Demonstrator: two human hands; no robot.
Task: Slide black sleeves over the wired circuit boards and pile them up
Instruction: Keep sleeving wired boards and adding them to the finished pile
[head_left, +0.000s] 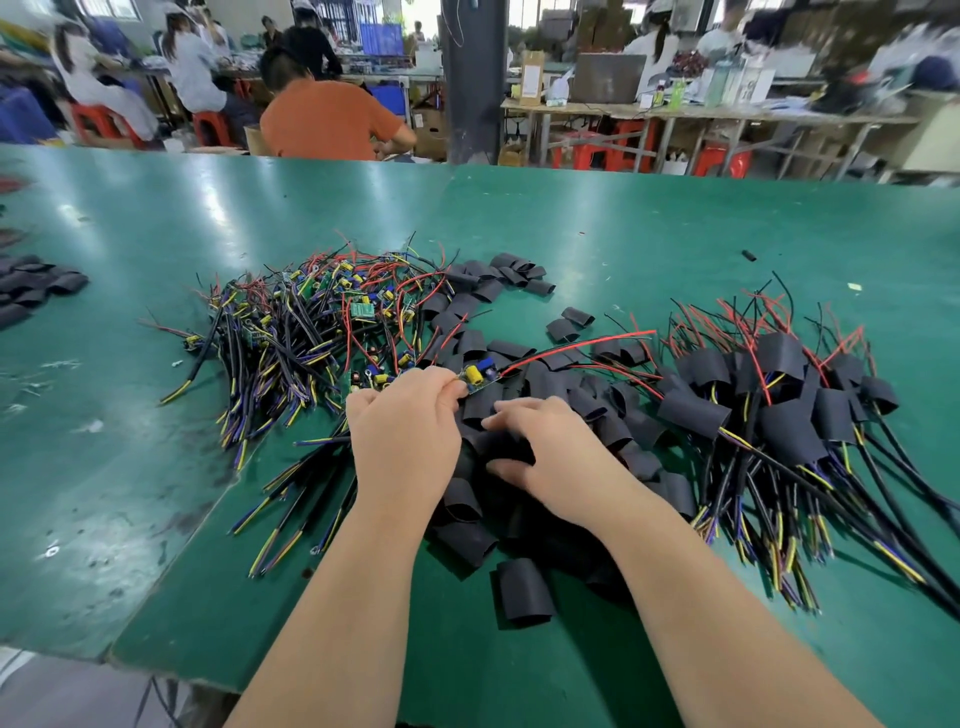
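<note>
Left hand (404, 428) in pinch on circuit board (480, 379) (right hand (553, 449) round black sleeve (511, 449))

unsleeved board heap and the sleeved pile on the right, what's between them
Head view: loose black sleeves cover that stretch; the left hand holds one board over them.

Left hand (402, 431): bare, seen from the back; the knuckles and the backs of the fingers are uncovered.
Right hand (545, 447): bare as well, seen from the back; the thumb and the backs of the fingers are uncovered.
Wrists (387, 506): both bare, plain from hand to arm.
Left forearm (332, 597): bare along its whole visible length, down to the lower edge of the view.
Right forearm (701, 597): bare likewise, smooth, running out at the lower edge.
Clothing: whatever the person wears higher up lies outside the view.
</note>
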